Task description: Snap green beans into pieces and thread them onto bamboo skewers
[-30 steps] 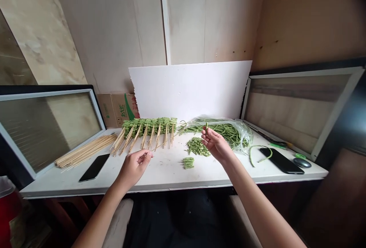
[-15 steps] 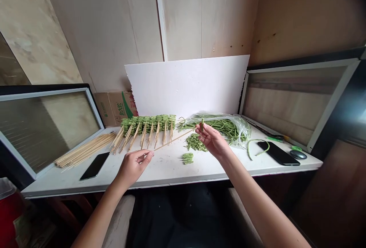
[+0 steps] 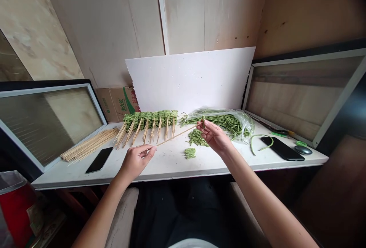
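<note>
My left hand (image 3: 137,161) pinches the near end of a thin bamboo skewer (image 3: 177,135), which slants up to the right. At its far end my right hand (image 3: 215,135) is closed on a short piece of green bean (image 3: 203,121), held upright between thumb and fingers. The skewer's tip meets the bean piece; whether it has gone through, I cannot tell. Below my right hand lie a heap of cut bean pieces (image 3: 196,137) and a small neat stack of bean pieces (image 3: 190,153). Long green beans (image 3: 225,124) in a clear plastic bag lie behind it.
Filled bean skewers (image 3: 150,118) are piled at the back left, sticks toward me. Loose bamboo skewers (image 3: 88,145) and a phone (image 3: 99,160) lie left. At right are a single long bean (image 3: 252,145), a dark phone (image 3: 281,149) and a computer mouse (image 3: 303,150). A white board (image 3: 188,80) stands behind.
The camera view has tilted down slightly and shifted, so the table sits a little higher and farther right. Both hands keep their hold on the skewer and the bean piece.
</note>
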{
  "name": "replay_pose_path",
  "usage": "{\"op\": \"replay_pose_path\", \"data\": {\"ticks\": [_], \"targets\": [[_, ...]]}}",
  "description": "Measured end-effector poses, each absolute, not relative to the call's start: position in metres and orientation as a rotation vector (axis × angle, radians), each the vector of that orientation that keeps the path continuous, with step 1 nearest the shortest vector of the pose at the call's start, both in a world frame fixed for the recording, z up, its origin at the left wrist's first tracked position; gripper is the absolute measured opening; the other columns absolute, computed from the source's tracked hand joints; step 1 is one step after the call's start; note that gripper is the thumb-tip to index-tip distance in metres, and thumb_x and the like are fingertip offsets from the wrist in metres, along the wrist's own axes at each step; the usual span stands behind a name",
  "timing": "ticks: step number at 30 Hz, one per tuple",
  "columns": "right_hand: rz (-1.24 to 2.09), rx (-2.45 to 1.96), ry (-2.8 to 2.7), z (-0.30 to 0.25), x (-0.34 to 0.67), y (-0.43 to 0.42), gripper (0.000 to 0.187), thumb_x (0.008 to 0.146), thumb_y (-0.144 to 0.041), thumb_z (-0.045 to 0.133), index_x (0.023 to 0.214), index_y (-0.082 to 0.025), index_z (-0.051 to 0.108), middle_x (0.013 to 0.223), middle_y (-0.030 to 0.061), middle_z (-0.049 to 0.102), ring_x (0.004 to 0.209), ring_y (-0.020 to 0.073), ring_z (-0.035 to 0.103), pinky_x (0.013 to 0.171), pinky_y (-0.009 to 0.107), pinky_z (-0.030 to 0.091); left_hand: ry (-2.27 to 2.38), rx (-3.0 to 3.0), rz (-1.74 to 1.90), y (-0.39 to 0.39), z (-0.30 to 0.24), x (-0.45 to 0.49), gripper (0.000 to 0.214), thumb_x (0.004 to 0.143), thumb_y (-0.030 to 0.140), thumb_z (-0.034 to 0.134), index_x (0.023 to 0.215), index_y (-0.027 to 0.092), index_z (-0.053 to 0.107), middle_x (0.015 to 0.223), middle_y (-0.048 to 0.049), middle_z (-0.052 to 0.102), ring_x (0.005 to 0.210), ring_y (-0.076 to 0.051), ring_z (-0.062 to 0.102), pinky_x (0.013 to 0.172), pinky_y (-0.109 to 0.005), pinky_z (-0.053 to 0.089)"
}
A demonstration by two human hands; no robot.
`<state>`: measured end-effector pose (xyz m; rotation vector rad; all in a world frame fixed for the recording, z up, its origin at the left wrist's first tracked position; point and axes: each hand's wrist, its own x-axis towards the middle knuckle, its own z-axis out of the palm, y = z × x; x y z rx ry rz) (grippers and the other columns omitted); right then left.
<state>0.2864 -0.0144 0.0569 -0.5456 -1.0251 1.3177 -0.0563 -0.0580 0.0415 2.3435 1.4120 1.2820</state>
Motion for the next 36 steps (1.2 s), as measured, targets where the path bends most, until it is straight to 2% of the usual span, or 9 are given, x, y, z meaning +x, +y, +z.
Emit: {"op": "replay_pose_path", "data": {"ticks": [5,12,23,32,36], "targets": [[1.317,-0.513,-1.040,0.059,0.284,-0.018,0.026,0.082,-0.043,0.090,0.098,-0.023,0.083,0.108,0.0053,0.079,0.096,0.0175,0.073,0.063,0.020,0.054,1.426,2.323,1.272,-0.055,0.038,-0.061,0.041,0.098,0.051,0.062,0.092,0.018,0.084,0.070,-0.0044,0.074,0.061,-0.017,0.063,0.058,-0.025,0.050],[1.295,-0.530,-1.047,0.055,0.284,-0.015,0.029,0.083,-0.046,0.088,0.102,-0.026,0.082,0.115,0.0067,0.079,0.107,0.0226,0.074,0.061,0.023,0.054,1.400,2.302,1.272,-0.054,0.037,-0.062,0.041,0.098,0.051,0.063,0.093,0.017,0.085,0.075,-0.0058,0.076,0.062,-0.016,0.063,0.060,-0.024,0.051],[1.268,-0.568,-1.055,0.053,0.285,-0.013,0.034,0.080,-0.050,0.090,0.103,-0.025,0.083,0.116,0.0073,0.079,0.110,0.0245,0.074,0.057,0.024,0.050,1.392,2.330,1.294,-0.052,0.034,-0.061,0.043,0.100,0.052,0.060,0.098,0.017,0.085,0.078,-0.0074,0.079,0.061,-0.016,0.064,0.059,-0.025,0.054],[1.168,-0.584,-1.010,0.056,0.285,-0.014,0.034,0.069,-0.048,0.098,0.092,-0.025,0.085,0.102,0.0075,0.082,0.097,0.0242,0.077,0.068,0.029,0.054,1.309,2.300,1.304,-0.048,0.027,-0.065,0.038,0.101,0.049,0.062,0.102,0.019,0.086,0.102,-0.0116,0.083,0.085,-0.024,0.077,0.074,-0.031,0.063],[1.132,-0.606,-1.012,0.057,0.285,-0.015,0.033,0.068,-0.046,0.099,0.090,-0.025,0.085,0.098,0.0081,0.083,0.094,0.0256,0.077,0.068,0.032,0.054,1.311,2.326,1.315,-0.048,0.026,-0.065,0.037,0.102,0.049,0.061,0.105,0.021,0.085,0.104,-0.0103,0.083,0.091,-0.025,0.078,0.075,-0.031,0.064]]}}
